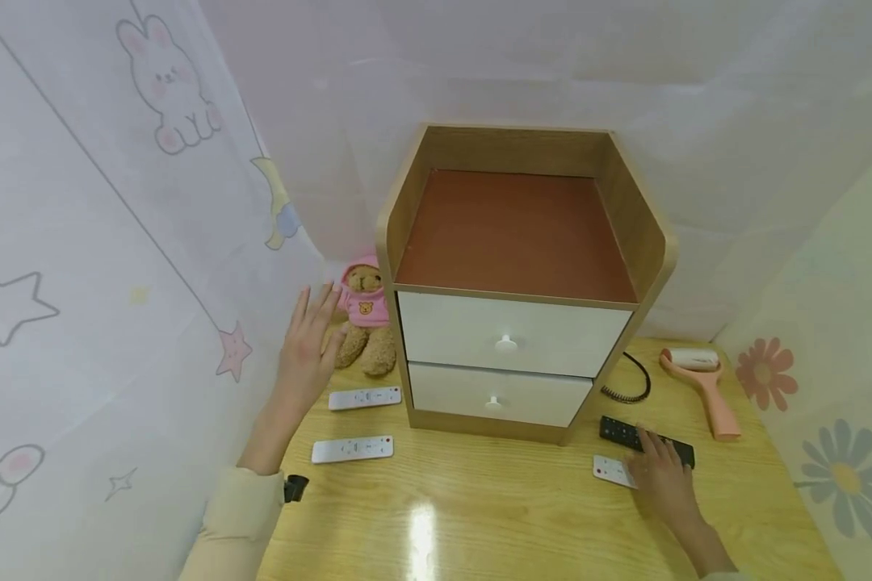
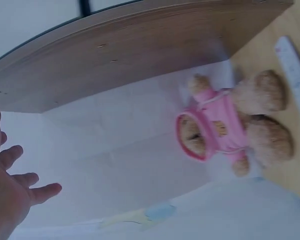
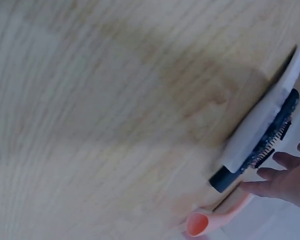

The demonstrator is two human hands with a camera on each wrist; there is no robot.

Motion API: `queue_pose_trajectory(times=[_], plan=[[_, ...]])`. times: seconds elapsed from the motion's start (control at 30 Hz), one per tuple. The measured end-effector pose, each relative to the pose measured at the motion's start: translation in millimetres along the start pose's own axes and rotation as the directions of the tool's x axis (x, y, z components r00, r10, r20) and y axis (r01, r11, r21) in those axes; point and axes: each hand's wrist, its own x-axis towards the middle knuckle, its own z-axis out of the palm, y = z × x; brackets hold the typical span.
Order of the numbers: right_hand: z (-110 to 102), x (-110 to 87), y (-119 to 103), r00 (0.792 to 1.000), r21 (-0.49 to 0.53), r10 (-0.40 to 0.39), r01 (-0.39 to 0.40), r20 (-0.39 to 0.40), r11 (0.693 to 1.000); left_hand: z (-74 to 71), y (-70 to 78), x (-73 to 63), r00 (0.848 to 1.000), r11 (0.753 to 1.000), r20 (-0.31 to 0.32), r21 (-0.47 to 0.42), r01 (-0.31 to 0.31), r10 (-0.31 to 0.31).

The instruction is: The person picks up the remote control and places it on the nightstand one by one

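The right hand (image 1: 660, 476), its grip relaxed and empty, is over a white remote (image 1: 609, 470) and a black remote (image 1: 620, 432) on the tabletop (image 1: 509, 504), the left hand (image 1: 307, 351), its grip outstretched and empty, near the bear (image 1: 366, 316).

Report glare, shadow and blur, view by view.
Head view: a bright glare streak on the tabletop near the bottom edge; left wrist view: dim, the teddy bear soft-edged; right wrist view: dim, a broad shadow beside the white remote, wood grain smeared.
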Motion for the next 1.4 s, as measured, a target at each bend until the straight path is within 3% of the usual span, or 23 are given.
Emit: queue_pose_trajectory(times=[0.13,0.23,0.3,0.43,0.6,0.7,0.93,1.07,1.17,1.4], plan=[[5.8,-1.2,7.2,0.992,-0.009,0.059,-0.058,0.115,0.998,-12.9,14.0,32.4,0.997,0.992,-0.017,-0.093,-0.082,0.080],[7.7,-1.2,10.4,0.986,-0.005,0.077,-0.077,0.150,0.997,-17.8,20.8,52.5,0.989,0.977,-0.021,-0.154,-0.150,0.149],[7.8,-1.1,11.7,0.985,-0.005,0.077,-0.077,0.157,0.997,-21.1,25.9,63.6,0.989,0.970,0.001,-0.197,-0.145,0.148],[5.6,-3.4,11.5,0.988,-0.016,0.065,-0.063,0.142,0.998,-28.3,42.5,83.9,0.993,0.940,0.066,-0.334,-0.070,0.097],[6.4,-16.4,10.9,0.994,-0.016,0.032,-0.031,0.106,0.999,-42.2,75.0,102.9,0.984,0.856,0.120,-0.514,-0.051,0.130],[8.7,-23.4,10.4,0.995,-0.010,0.028,-0.027,0.100,1.000,-46.7,86.6,112.1,0.975,0.835,0.171,-0.549,-0.027,0.144],[9.9,-31.8,12.0,0.996,-0.019,-0.008,0.010,0.091,1.000,-47.5,92.9,126.1,0.958,0.847,0.257,-0.530,0.029,0.128],[8.1,-33.4,14.1,0.996,-0.002,-0.084,0.084,0.041,0.996,-50.2,89.7,130.1,0.954,0.853,0.275,-0.520,0.041,0.121],[6.8,-32.6,16.2,0.993,0.013,-0.115,0.114,0.031,0.993,-52.8,86.4,132.7,0.947,0.843,0.297,-0.534,0.057,0.124],[2.4,-29.3,19.4,0.991,0.018,-0.078,0.077,0.107,0.997,-54.4,79.4,134.3,0.937,0.800,0.313,-0.596,0.067,0.155]])
